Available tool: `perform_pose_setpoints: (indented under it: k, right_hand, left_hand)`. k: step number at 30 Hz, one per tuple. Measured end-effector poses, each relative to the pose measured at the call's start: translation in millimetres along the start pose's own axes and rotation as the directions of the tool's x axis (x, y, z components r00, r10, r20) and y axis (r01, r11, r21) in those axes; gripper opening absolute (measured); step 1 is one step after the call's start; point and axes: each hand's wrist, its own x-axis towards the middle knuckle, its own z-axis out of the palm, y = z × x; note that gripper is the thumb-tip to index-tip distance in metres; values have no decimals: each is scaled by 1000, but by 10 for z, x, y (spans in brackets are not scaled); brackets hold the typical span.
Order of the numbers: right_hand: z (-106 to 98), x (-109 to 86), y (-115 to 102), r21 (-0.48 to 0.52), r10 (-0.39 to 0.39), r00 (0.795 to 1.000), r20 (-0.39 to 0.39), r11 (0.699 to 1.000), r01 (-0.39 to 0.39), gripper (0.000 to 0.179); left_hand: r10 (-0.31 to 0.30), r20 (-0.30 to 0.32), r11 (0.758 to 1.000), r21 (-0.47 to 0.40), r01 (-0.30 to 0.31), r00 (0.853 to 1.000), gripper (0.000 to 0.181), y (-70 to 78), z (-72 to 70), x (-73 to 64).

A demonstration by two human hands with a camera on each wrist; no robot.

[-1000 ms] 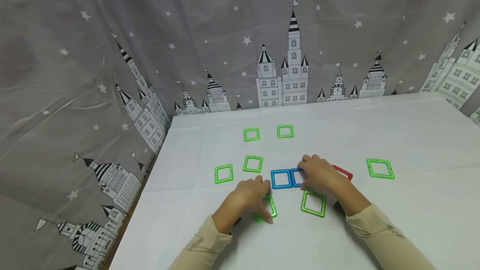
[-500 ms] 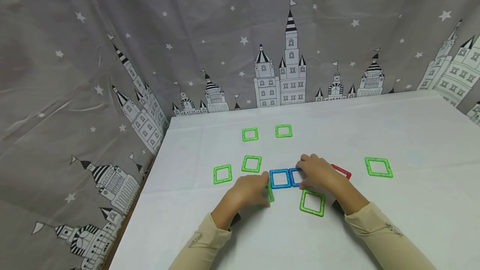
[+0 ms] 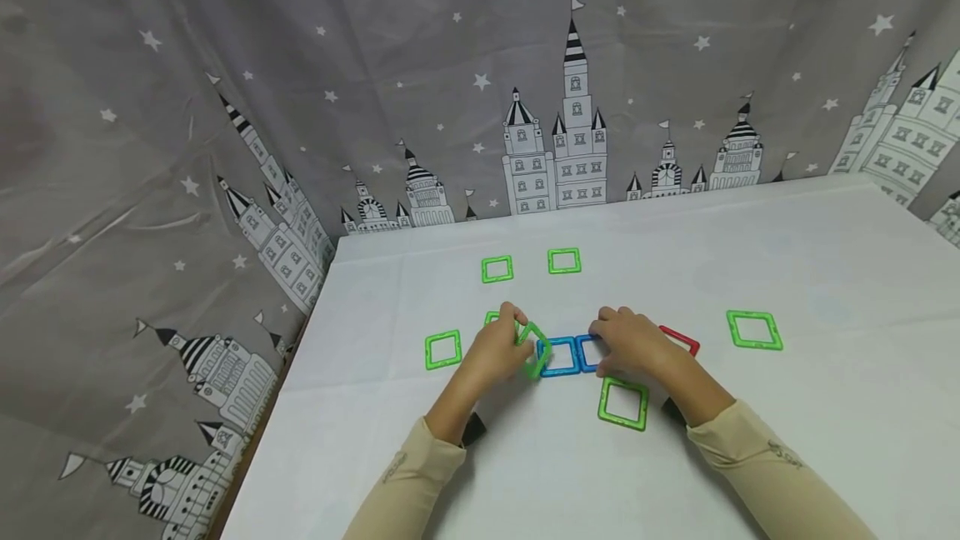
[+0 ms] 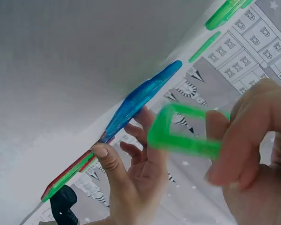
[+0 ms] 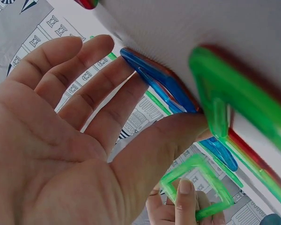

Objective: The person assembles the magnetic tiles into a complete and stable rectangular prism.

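Note:
My left hand (image 3: 495, 348) pinches a green square magnetic tile (image 3: 542, 335), an open frame raised at a tilt over the left end of the blue pair. The right wrist view shows the thumb across this green tile (image 5: 218, 183). Two blue square tiles lie edge to edge on the white table. The left blue tile (image 3: 562, 372) has no hand on it. My right hand (image 3: 633, 344) grips the right blue tile (image 3: 579, 355), thumb at its near edge and fingertips at its far edge; the palm hides part of it.
A green tile (image 3: 622, 422) lies just in front of the right hand, and a red tile (image 3: 681, 333) shows partly behind it. Further green tiles lie at the right (image 3: 757, 346), left (image 3: 427, 350) and back (image 3: 564, 250). A grey castle-print curtain (image 3: 450, 65) stands behind.
My left hand has picked up the green tile from the table and carried it up and forward towards the left blue tile. The right hand has stayed at the right blue tile.

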Motion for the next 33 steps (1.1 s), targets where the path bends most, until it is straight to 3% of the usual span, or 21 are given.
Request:
perform_pose_setpoints:
  k: [3, 10, 15, 21, 26, 29, 33]
  right_hand:
    - [3, 11, -1, -1, 9, 1000, 6, 1000, -9, 55]
    - [-1, 16, 10, 9, 9, 1000, 5, 1000, -9, 54]
    - [-6, 18, 8, 8, 12, 1000, 9, 1000, -12, 54]
    - [-2, 15, 16, 0, 13, 1000, 13, 1000, -13, 54]
    - [6, 20, 24, -8, 5, 1000, 3, 1000, -5, 55]
    - [3, 15, 20, -5, 3, 1000, 0, 1000, -3, 55]
    - [1, 15, 23, 0, 7, 1000, 7, 1000, -7, 55]
  left_hand:
    - [-8, -24, 1000, -13, 7, 1000, 36, 24, 12, 15]
    - [77, -150, 985, 164, -52, 986, 32, 83, 63, -7]
    - [92, -157, 982, 176, -64, 983, 29, 131, 101, -10]
    - [91, -131, 978, 200, -64, 987, 28, 181, 149, 24]
    - [62, -57, 984, 172, -52, 996, 35, 149, 135, 22]
    - [53, 1, 985, 165, -53, 999, 50, 107, 114, 11]
    - [53, 79, 984, 167, -66, 995, 84, 49, 78, 0]
